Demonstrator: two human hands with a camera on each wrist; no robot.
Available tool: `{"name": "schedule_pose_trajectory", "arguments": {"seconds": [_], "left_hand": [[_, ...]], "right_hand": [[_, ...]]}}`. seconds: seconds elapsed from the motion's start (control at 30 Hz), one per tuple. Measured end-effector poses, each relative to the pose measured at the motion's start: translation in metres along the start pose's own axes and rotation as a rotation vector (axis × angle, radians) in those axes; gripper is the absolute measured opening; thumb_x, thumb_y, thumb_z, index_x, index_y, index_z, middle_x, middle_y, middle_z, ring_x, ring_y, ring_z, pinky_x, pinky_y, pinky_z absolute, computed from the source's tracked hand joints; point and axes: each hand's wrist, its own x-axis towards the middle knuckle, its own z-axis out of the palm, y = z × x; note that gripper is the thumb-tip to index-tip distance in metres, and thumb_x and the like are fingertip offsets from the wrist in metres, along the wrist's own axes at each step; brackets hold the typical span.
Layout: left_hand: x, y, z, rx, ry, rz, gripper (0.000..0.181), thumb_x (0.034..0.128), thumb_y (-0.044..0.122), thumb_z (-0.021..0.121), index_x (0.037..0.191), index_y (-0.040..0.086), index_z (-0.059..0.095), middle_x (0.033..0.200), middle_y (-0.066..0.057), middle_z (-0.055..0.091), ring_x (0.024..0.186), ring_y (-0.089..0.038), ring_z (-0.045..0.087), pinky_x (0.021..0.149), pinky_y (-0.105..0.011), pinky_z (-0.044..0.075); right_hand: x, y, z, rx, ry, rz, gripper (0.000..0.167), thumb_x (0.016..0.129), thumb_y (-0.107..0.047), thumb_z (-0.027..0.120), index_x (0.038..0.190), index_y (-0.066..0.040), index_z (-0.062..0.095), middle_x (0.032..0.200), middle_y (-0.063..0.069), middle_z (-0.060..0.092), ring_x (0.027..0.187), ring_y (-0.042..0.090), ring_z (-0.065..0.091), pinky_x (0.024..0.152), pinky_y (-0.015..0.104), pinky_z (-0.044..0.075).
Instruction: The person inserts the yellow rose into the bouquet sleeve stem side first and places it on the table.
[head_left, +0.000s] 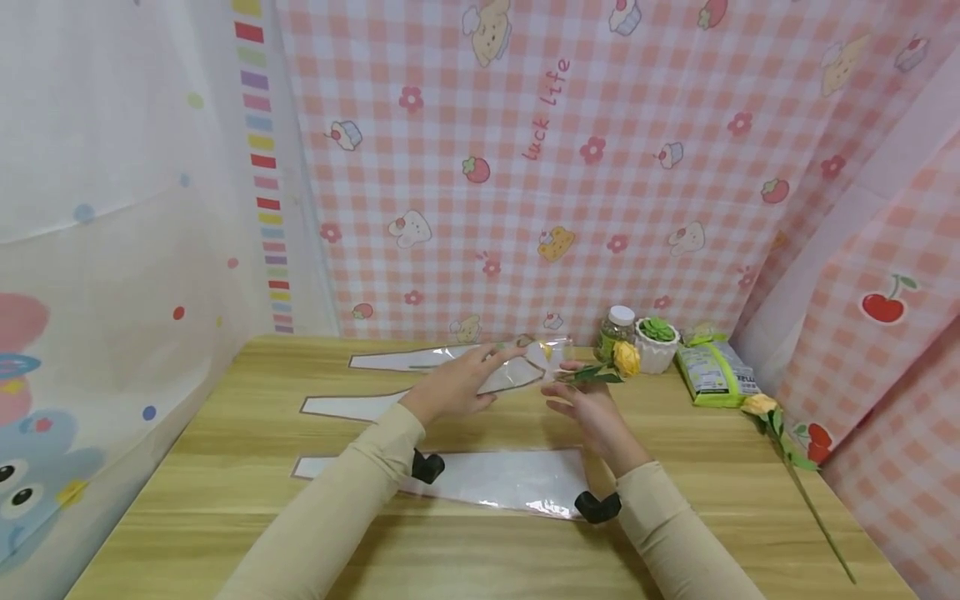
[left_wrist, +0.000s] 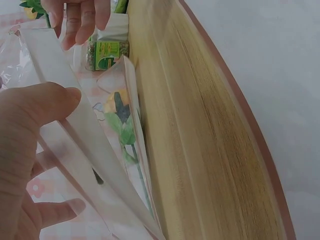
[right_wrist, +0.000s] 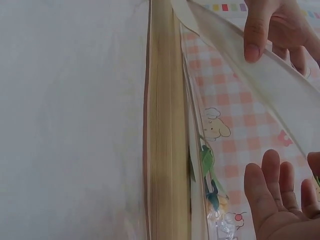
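Above the wooden surface (head_left: 450,550), the left hand (head_left: 457,383) pinches a white bag (head_left: 514,376). At its wide end, the right hand (head_left: 594,410) pinches a yellow rose (head_left: 626,358).

Wooden table (head_left: 187,500) bears | white sleeve (head_left: 510,479) | jar (head_left: 617,327) | potted succulent (head_left: 657,346) | packet (head_left: 717,371) | rose (head_left: 789,457)

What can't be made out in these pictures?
Head view: part of the held sleeve, behind the left hand.
Head view: part of the front sleeve, behind the left forearm.
Head view: print on the jar, too small.
Left wrist view: part of the right hand, cut off by the top edge.
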Motion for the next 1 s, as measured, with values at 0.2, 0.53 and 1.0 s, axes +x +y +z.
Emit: {"name": "schedule_pose_trajectory", "arguments": {"seconds": [0.2,0.53,1.0], "left_hand": [[-0.0006,-0.0029,0.0036,0.014,0.033,0.018,0.091,0.0947,0.018,0.072,0.162,0.036,0.014,0.14,-0.01,0.048,0.091,-0.017,0.057,0.068,-0.024,0.053],[-0.0012,-0.0032,0.0033,0.008,0.073,0.04,0.089,0.0946,0.018,0.073,0.162,0.033,0.017,0.131,-0.009,0.05,0.088,-0.015,0.054,0.068,-0.024,0.052],[-0.0029,-0.0027,0.0023,-0.031,0.089,0.043,0.088,0.0941,0.015,0.073,0.162,0.031,0.018,0.14,-0.013,0.048,0.103,-0.022,0.059,0.078,-0.028,0.057]], "right_hand": [[0.0002,0.0001,-0.001,-0.001,-0.039,0.018,0.047,0.1,0.004,0.056,0.142,0.004,0.035,0.106,0.001,0.065,0.095,0.014,0.068,0.099,0.041,0.054],[-0.0016,-0.0028,-0.0042,-0.009,-0.088,0.011,0.055,0.101,0.002,0.056,0.148,0.002,0.028,0.128,0.009,0.053,0.102,0.017,0.066,0.105,0.047,0.05],[-0.0063,0.0041,-0.0065,-0.027,-0.07,-0.029,0.047,0.101,0.002,0.055,0.143,-0.001,0.035,0.124,0.011,0.056,0.1,0.016,0.066,0.097,0.04,0.056]]}}
